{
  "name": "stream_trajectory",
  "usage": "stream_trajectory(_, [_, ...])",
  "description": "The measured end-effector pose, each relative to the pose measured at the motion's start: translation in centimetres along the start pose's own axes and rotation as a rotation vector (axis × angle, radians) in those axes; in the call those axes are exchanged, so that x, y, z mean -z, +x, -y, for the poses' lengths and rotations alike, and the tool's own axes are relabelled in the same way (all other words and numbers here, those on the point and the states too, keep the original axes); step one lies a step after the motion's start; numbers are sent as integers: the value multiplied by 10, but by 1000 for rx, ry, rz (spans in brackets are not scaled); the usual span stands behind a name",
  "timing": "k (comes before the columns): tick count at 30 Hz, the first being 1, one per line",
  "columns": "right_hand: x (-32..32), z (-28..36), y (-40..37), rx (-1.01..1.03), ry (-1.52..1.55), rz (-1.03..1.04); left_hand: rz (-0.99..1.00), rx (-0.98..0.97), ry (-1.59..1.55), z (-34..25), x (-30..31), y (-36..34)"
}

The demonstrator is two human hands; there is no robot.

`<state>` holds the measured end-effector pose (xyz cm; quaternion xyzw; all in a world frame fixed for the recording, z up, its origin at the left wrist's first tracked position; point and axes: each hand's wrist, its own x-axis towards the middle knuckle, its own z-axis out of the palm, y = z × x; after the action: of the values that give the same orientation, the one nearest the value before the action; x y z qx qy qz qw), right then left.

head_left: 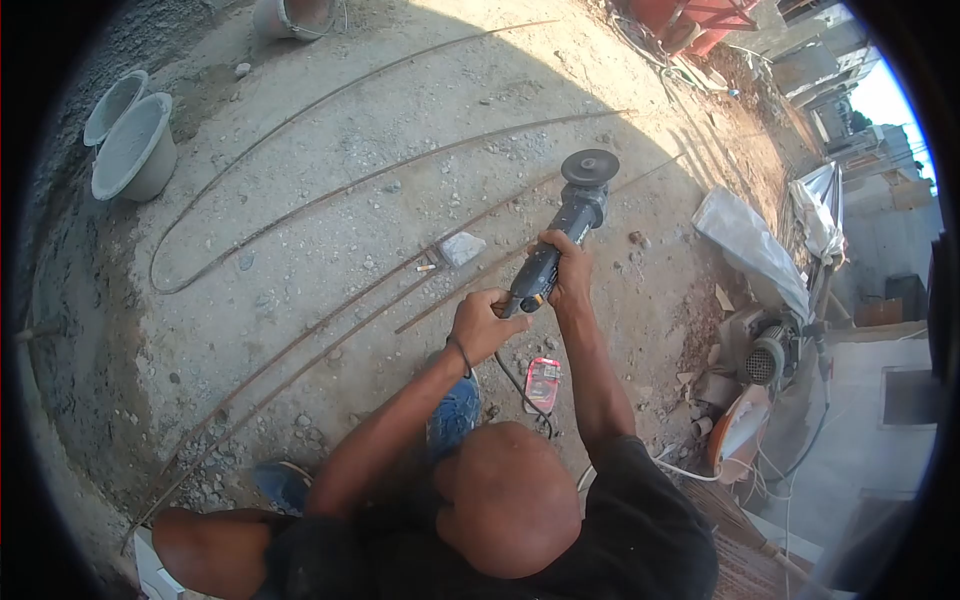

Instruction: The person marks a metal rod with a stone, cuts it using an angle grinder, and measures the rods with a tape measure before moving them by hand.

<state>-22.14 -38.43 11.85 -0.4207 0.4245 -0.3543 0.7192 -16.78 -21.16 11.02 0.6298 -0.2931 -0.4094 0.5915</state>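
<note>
My right hand (568,265) is wrapped around the body of a dark angle grinder (545,262), which points away from me with its round disc (590,167) at the far end. At the rear end of the tool, where the cable (520,385) comes out, my left hand (485,322) is closed on it with thumb and fingers. Below the grinder, long thin steel bars (345,318) lie on the dusty ground, passing beside a pale stone block (461,249). Whether the disc is spinning cannot be made out.
A long bent bar (330,185) curves across the ground ahead. Buckets (140,150) stand at the left and another bucket (295,18) at the top. A red packet (543,385) lies near my feet. Plastic sheeting (752,240), a motor (768,355) and cables are on the right.
</note>
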Motion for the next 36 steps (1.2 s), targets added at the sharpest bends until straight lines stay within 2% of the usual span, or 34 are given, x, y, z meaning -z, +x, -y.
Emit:
stream_trajectory(4, [4, -5, -4, 129, -3, -42, -154, 155, 173, 4, -19, 1])
stream_trajectory(5, [4, -5, -8, 122, 5, -60, -151, 138, 177, 6, -21, -1])
stream_trajectory(8, [8, -2, -9, 133, 22, -96, -197, 74, 98, 17, -32, 1])
stream_trajectory(11, [14, -5, -7, 102, 30, -132, -137, 85, -36, 26, -31, 2])
stream_trajectory(13, [15, -4, -9, 89, 34, -153, -135, 158, -107, 26, -31, 2])
stream_trajectory(18, [18, -2, -10, 106, 86, -124, -63, 79, -39, 20, -36, 7])
stream_trajectory(20, [25, -2, -14, 14, 129, -56, -181, 126, -306, 8, -44, 7])
stream_trajectory(21, [26, -1, -16, 32, 136, -64, -164, 114, -303, -6, -40, 8])
stream_trajectory(23, [30, -3, -25, 36, 151, 66, 313, 498, -485, -32, -24, 10])
stream_trajectory(24, [35, -7, -26, 18, 177, 136, 325, 495, -480, -28, -22, 14])
stream_trajectory(26, [37, -8, -32, -3, 197, 183, 408, 464, -153, -8, -23, 24])
stream_trajectory(27, [37, -4, -35, -34, 215, 236, 418, 460, -150, 5, -31, 23])
stream_trajectory(29, [31, 9, -47, -98, 194, 224, -91, -142, 389, 28, -49, 10])
stream_trajectory(30, [27, 10, -51, -104, 94, 202, -86, -145, 390, 25, -54, 7])
stream_trajectory(32, [25, 10, -52, -101, -8, 179, -241, 48, 489, 20, -63, 4])
stream_trajectory(33, [27, 6, -51, -132, -27, 120, -239, 45, 485, 16, -69, 2])
stream_trajectory(35, [36, 0, -46, -168, -49, 58, -172, 190, 499, 11, -77, -3])
stream_trajectory(36, [44, -4, -43, -150, -84, 11, -167, 197, 498, 16, -75, -5])
